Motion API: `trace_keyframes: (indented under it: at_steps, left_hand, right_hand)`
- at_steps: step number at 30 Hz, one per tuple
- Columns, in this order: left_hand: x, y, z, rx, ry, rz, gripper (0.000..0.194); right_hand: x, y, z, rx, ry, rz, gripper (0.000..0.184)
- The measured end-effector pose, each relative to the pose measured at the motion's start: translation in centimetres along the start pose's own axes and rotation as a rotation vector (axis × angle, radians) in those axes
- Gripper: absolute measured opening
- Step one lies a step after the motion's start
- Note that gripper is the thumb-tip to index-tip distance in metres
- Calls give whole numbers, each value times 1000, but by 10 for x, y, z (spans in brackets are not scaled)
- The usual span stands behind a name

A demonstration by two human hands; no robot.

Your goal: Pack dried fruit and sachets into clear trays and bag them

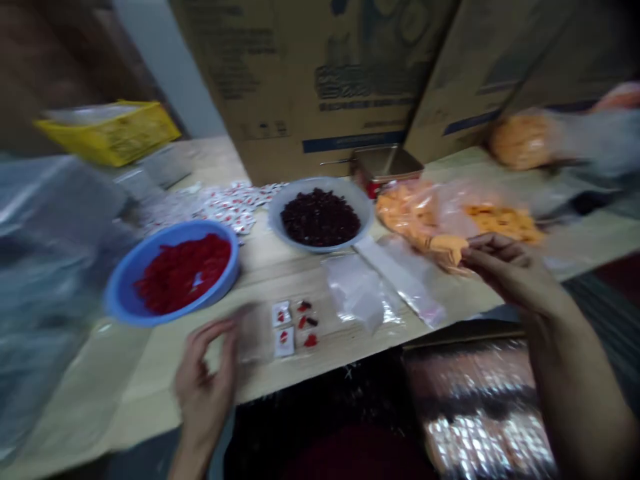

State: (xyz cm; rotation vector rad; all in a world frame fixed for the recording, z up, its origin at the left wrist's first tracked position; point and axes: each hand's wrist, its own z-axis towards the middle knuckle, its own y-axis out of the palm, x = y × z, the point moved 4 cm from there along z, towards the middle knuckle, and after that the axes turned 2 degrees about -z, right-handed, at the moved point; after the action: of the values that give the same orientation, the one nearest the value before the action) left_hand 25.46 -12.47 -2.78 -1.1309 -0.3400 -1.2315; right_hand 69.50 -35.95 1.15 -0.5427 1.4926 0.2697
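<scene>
The work surface is a pale wood-grain worktop, its front edge running at a slant. Large printed cardboard boxes stand upright along its rear. At the left rear sits a yellow basket; a grey plastic-covered stack occupies the left side. Below the front edge, at the right, lie shiny wrapped packs.

On the surface, a blue bowl contains red pieces. Behind it and to its right, a translucent bowl contains dark pieces. A red-sided tin stands against the boxes. Small printed packets are spread between the two bowls, toward the rear.

The right hand extends from the right, forearm angled up and inward. Thumb and fingers are closed on an orange piece, held near the bags of orange pieces.

The left hand is raised at the front edge, thumb and forefinger curved toward each other. Motion blur hides the fingertips; whether they grip the clear film beside them cannot be told. Two white sachets and small red and dark parts lie to the right of this hand.
</scene>
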Motion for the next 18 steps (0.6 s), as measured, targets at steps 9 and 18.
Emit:
trace_keyframes:
  at_steps: [9,18]
  left_hand:
    - [1,9,28,-371,24,-51,34]
    - [-56,15,7,-343,-5,362,25]
  right_hand:
    - [14,298,-115,-901,81,345,27]
    - [60,348,-117,-823,-78,77,14]
